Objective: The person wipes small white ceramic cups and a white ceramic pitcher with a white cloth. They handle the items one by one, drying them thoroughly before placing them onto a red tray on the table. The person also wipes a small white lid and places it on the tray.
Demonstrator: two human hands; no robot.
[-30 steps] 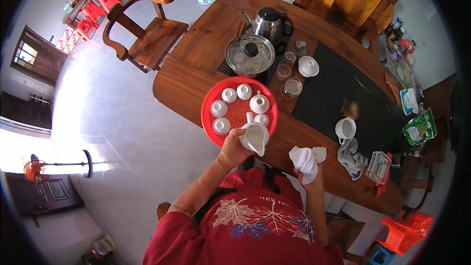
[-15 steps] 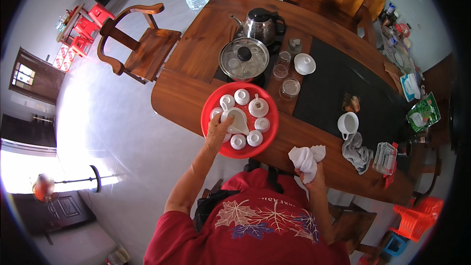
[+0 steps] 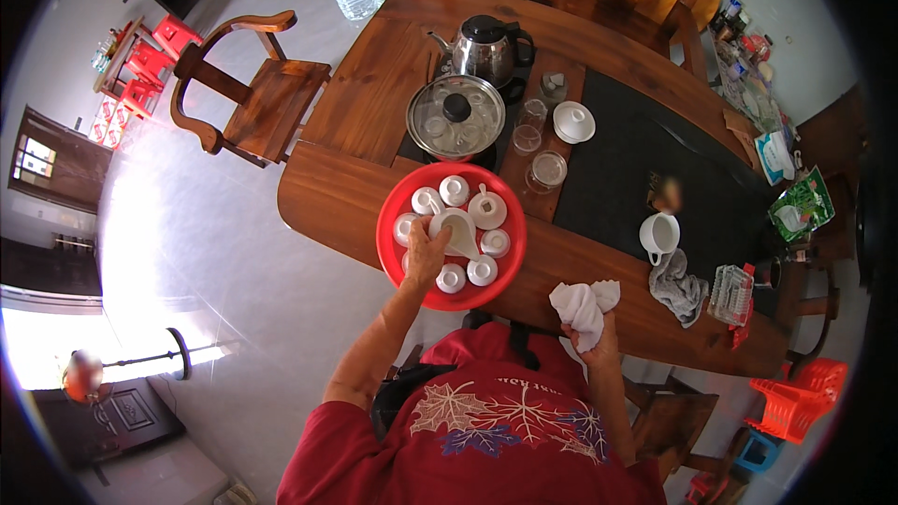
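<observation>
White pitcher [image 3: 459, 233] is over the middle of a round red tray [image 3: 512, 266], its handle toward 11 o'clock and its spout toward 5; whether its base touches the tray I cannot tell. The left hand [image 3: 427, 257] comes in from 7 o'clock, with its fingers clamped on the pitcher's side. Small upturned white teacups [image 3: 455, 191] ring the pitcher, with a larger white vessel [image 3: 486, 211] among them at about 1 o'clock. The right hand [image 3: 599, 344], at 4 o'clock from the tray, has its fingers clamped on a bunched white cloth [image 3: 580, 309], near the edge of the wooden bench [image 3: 327, 215]. At 12 o'clock from the tray is a pot with a glass lid [image 3: 456, 136], and beyond it a kettle [image 3: 486, 56]. A lidded white bowl [image 3: 573, 123] stands between 1 and 2 o'clock, a white handled cup [image 3: 659, 236] at 3, and a crumpled grey cloth [image 3: 680, 290] just beside that cup.
</observation>
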